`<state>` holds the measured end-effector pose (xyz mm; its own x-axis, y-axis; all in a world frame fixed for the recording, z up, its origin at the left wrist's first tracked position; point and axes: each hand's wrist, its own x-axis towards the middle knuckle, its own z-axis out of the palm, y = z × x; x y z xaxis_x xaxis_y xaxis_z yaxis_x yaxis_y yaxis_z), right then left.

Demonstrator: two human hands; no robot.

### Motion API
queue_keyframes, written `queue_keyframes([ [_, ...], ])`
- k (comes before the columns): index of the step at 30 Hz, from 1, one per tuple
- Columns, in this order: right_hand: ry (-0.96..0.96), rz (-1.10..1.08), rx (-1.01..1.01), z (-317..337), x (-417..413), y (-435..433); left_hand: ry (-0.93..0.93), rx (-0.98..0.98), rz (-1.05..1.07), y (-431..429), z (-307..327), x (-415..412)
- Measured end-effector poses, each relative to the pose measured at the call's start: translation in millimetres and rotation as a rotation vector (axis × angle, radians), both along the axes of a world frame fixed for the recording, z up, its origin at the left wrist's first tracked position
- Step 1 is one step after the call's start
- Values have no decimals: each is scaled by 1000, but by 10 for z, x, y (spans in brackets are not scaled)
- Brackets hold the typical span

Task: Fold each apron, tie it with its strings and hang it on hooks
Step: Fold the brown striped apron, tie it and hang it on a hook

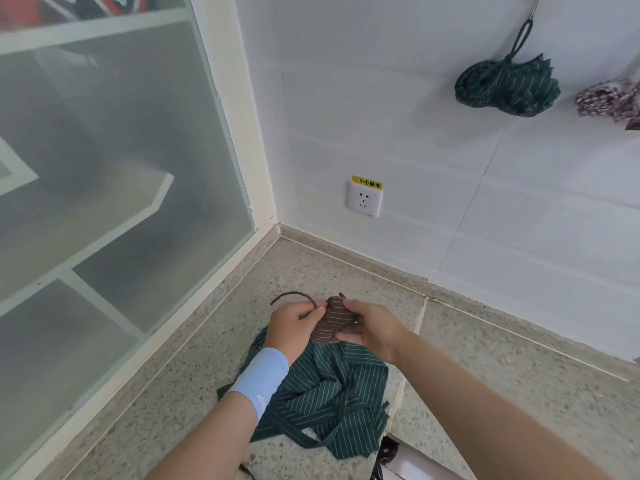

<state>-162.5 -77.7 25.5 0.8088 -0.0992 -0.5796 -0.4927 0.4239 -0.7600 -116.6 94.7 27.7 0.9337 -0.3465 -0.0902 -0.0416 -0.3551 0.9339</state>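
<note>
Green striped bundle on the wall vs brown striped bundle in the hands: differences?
Colour: the green bundle is dark green, the brown bundle brown.
Support: the green bundle hangs by its loop from a hook; the brown bundle sits between the left hand and right hand.
String: the green bundle's forms a hanging loop; the brown bundle's string arcs loose, pinched by the left hand.
Shared: thin pale stripes, bunched compact.

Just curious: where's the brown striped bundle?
The brown bundle is low centre in the head view, between left hand and right hand, above the loose green apron.
</note>
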Motion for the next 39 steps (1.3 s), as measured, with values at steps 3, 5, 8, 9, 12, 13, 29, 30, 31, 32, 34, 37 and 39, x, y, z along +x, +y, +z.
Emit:
queue_keyframes([
  [3, 25, 24, -24, -378, -11, 14, 128, 21, 19, 32, -285, 4],
  [5, 43, 38, -82, -609, -36, 11, 262, -7, 63, 37, -513, -9],
  [8, 42, 93, -199, -899, -93, 11, 498, -93, 143, 35, -825, -83],
  [9, 50, 114, -238, -992, -119, 17, 547, -106, 161, 30, -918, -116],
  [12, 31, 204, -354, -1274, -192, 50, 556, -58, 161, -1, -1155, -191],
  [13, 8, 246, -397, -1347, -216, 56, 493, -4, 131, -10, -1234, -197],
  [29, 274, -441, 59, -1408, -168, 106, 4, 504, -63, -484, -1369, -20],
  [30, 271, -451, 77, -1390, -169, 97, 10, 525, -75, -511, -1369, -4],
  [31, 271, -468, 88, -1368, -176, 81, 14, 539, -84, -531, -1378, 8],
  [32, 274, -498, 116, -1366, -179, 60, 20, 550, -91, -552, -1382, 23],
  [34, 283, -549, 181, -1384, -191, 11, 29, 560, -108, -592, -1389, 42],
  [37, 303, -543, 230, -1392, -206, -31, 22, 580, -150, -618, -1412, 78],
  [39, 273, -517, 247, -1356, -230, -41, 5, 612, -184, -607, -1420, 103],
])
